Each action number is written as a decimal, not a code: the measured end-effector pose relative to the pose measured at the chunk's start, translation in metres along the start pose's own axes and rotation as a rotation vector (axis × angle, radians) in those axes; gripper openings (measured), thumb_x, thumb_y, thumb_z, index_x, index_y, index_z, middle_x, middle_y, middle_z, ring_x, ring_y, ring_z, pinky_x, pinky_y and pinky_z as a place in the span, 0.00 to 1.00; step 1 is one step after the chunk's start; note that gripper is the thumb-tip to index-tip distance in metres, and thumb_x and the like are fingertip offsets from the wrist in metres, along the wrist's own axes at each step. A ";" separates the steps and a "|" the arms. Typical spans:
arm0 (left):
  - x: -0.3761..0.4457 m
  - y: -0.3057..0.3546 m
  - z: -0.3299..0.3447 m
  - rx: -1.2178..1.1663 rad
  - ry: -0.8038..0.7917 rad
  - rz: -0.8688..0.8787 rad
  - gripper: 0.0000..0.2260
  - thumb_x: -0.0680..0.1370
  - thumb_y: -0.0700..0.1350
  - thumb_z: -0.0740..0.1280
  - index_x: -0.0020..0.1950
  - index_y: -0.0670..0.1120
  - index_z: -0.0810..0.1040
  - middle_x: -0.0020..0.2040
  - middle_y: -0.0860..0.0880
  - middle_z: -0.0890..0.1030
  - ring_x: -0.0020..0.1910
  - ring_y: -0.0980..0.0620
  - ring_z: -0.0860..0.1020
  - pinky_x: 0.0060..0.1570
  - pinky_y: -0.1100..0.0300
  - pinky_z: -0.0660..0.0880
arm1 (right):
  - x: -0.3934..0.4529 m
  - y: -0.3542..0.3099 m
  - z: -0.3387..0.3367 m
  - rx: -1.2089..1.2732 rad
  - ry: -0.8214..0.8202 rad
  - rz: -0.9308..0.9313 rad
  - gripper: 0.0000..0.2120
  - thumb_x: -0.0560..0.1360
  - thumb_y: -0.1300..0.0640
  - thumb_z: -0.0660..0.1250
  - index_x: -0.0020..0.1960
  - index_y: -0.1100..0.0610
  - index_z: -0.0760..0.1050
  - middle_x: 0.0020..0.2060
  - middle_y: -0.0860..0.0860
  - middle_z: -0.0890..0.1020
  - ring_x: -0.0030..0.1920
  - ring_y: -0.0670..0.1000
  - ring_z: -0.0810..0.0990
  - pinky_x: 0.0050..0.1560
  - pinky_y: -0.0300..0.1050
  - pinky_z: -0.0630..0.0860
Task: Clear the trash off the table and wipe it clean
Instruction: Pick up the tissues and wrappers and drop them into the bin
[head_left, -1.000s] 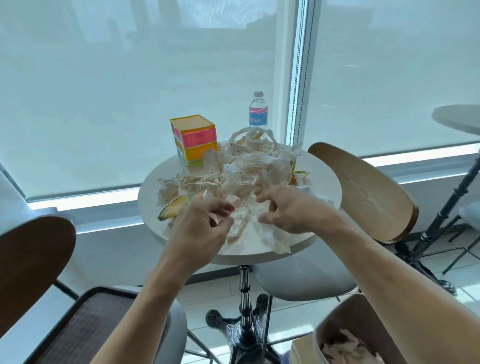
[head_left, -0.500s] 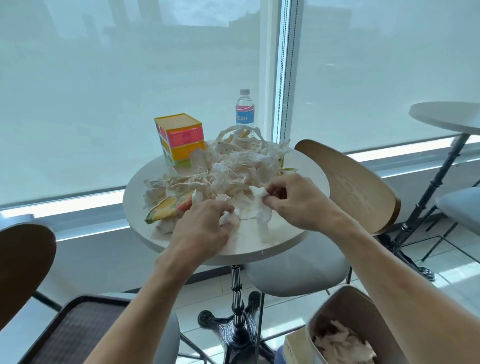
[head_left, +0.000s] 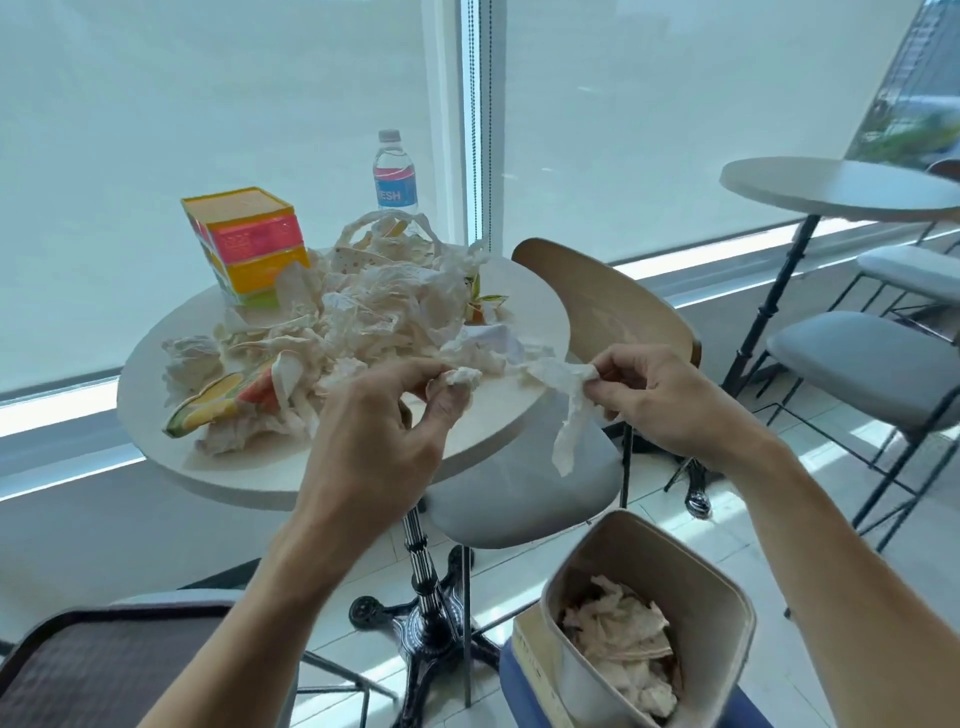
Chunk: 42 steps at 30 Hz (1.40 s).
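Observation:
A heap of crumpled white tissues and wrappers (head_left: 363, 322) covers the round white table (head_left: 161, 447). My left hand (head_left: 384, 441) pinches a small wad of tissue (head_left: 462, 375) above the table's near edge. My right hand (head_left: 660, 400) pinches a long twisted tissue strip (head_left: 566, 410) that hangs down past the table's right edge. A beige trash bin (head_left: 691, 577) stands on the floor at lower right, with crumpled tissues inside it. A colourful wrapper (head_left: 218, 402) lies at the pile's left front.
A pink, yellow and green tissue box (head_left: 249, 244) and a water bottle (head_left: 395, 176) stand at the table's back. A wooden-backed chair (head_left: 602, 312) sits right of the table, a dark chair (head_left: 104, 670) at lower left, another table and stools (head_left: 841, 192) at far right.
Both hands lifted off the pile, each with a piece of tissue. My right hand drew its strip to the right, past the table edge. The view shifted right and the bin shows more fully.

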<state>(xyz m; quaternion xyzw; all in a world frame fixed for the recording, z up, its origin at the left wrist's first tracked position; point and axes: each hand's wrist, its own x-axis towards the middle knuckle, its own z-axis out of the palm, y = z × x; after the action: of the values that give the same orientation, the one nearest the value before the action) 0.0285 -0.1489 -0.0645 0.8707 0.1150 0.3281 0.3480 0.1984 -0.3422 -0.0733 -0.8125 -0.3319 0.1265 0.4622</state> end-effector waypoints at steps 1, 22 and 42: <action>-0.002 0.005 0.004 -0.030 -0.018 0.007 0.09 0.76 0.55 0.68 0.52 0.55 0.84 0.37 0.59 0.80 0.27 0.57 0.70 0.28 0.66 0.68 | -0.005 0.009 -0.004 -0.004 -0.017 0.031 0.05 0.78 0.54 0.68 0.45 0.52 0.82 0.35 0.46 0.80 0.37 0.44 0.76 0.44 0.41 0.73; -0.046 0.011 0.148 -0.076 -0.618 -0.082 0.08 0.76 0.53 0.71 0.47 0.50 0.84 0.34 0.59 0.79 0.28 0.65 0.74 0.27 0.72 0.67 | -0.044 0.116 -0.010 -0.416 -0.119 0.365 0.04 0.77 0.56 0.66 0.47 0.51 0.80 0.37 0.43 0.79 0.41 0.46 0.78 0.44 0.40 0.73; -0.006 0.020 0.042 -0.034 -0.030 -0.008 0.04 0.74 0.48 0.72 0.48 0.54 0.84 0.37 0.61 0.81 0.34 0.59 0.77 0.32 0.68 0.72 | 0.029 -0.030 0.027 -0.373 0.132 -0.267 0.09 0.78 0.55 0.66 0.55 0.55 0.81 0.46 0.49 0.81 0.43 0.47 0.77 0.49 0.45 0.77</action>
<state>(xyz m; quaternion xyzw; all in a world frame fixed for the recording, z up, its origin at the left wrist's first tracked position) 0.0513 -0.1886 -0.0764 0.8690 0.1076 0.3153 0.3658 0.1935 -0.2943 -0.0599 -0.8392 -0.4232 -0.0527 0.3374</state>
